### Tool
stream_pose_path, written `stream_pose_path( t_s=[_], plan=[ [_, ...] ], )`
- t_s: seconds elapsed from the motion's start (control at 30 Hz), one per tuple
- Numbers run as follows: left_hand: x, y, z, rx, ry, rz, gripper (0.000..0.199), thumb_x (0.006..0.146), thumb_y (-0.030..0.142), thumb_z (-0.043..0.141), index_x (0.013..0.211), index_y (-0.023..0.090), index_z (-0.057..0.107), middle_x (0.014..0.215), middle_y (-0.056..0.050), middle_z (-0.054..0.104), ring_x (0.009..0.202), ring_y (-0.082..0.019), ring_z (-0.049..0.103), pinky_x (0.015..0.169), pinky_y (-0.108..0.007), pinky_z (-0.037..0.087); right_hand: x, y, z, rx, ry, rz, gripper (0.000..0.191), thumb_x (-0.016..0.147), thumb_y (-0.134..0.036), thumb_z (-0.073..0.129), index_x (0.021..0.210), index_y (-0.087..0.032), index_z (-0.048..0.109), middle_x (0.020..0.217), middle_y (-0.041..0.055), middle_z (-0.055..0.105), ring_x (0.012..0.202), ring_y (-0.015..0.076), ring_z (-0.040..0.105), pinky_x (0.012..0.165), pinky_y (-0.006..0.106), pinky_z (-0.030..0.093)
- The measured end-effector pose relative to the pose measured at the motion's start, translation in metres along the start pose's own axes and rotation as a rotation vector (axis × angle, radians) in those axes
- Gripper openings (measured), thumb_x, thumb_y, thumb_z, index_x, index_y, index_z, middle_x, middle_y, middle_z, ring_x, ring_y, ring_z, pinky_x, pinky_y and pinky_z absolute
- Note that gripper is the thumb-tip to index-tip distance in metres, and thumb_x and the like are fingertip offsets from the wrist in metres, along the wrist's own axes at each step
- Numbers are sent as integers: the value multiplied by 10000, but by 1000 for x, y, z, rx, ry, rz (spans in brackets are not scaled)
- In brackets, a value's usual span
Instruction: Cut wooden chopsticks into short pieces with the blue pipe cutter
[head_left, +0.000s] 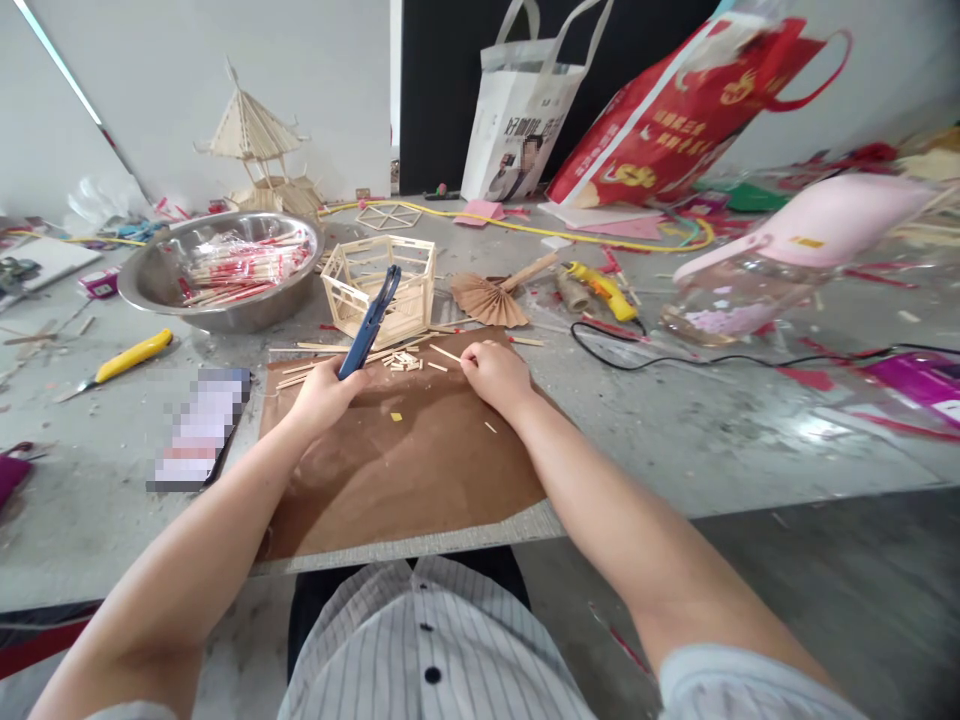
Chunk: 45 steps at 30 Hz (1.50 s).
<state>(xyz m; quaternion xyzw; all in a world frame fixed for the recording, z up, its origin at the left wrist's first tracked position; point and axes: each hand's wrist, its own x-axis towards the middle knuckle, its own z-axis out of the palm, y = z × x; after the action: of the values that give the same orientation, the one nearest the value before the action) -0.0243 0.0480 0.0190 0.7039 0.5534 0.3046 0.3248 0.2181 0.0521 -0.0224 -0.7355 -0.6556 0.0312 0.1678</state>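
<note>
My left hand (324, 395) is closed round a pair of blue-handled cutters (369, 330), whose dark jaws point up and away from me. Between the fingertips of my right hand (499, 375) is a thin wooden stick (445, 353), its free end pointing left. A small pile of short cut stick pieces (403, 361) lies between the two hands on a brown sheet (405, 470). Longer sticks (300, 374) rest beside my left hand. Just behind the cutters stands a many-sided stick frame (379, 285), partly hidden by them.
A steel bowl (225, 318) of wrapped sticks stands at back left, before a stick pavilion model (259, 140). A yellow utility knife (135, 357) and phone (202, 425) lie left. Rightward are a paper fan (487, 298), yellow glue gun (604, 290), black cord (660, 368) and pink-lidded bottle (787, 250).
</note>
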Motion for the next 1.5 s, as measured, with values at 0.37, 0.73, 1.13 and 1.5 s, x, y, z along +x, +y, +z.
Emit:
stream_pose_path(
  t_s=[0.37,0.73,1.13,1.5],
  plan=[
    [3,-4,7,233,37,47,329,676,444,424,791,167,558,664,-8,562,624,-153,503,576,-238,354,-12,-15,-4,-171,-113,-118,271,806,-192,292,939,-114,515,968,140,556,927,223,484,726,307,360],
    [2,-3,6,151,14,49,366,653,480,451,796,166,572,673,-10,573,642,-163,519,602,-248,360,53,-22,-9,-173,-31,-289,301,808,-241,333,945,-166,591,975,98,601,931,200,518,761,277,363],
    [3,-5,2,56,25,12,379,631,501,465,758,157,563,614,5,531,580,-136,473,553,-238,335,77,-32,6,-212,-112,-240,305,776,-174,368,976,-134,595,1001,135,587,916,222,534,756,294,370],
    [-1,2,1,22,35,-2,399,609,496,492,783,147,576,682,-10,565,627,-150,488,631,-257,360,70,-28,4,-209,-65,-211,347,794,-82,267,1026,-94,526,1027,174,546,929,234,517,752,324,373]
  ],
)
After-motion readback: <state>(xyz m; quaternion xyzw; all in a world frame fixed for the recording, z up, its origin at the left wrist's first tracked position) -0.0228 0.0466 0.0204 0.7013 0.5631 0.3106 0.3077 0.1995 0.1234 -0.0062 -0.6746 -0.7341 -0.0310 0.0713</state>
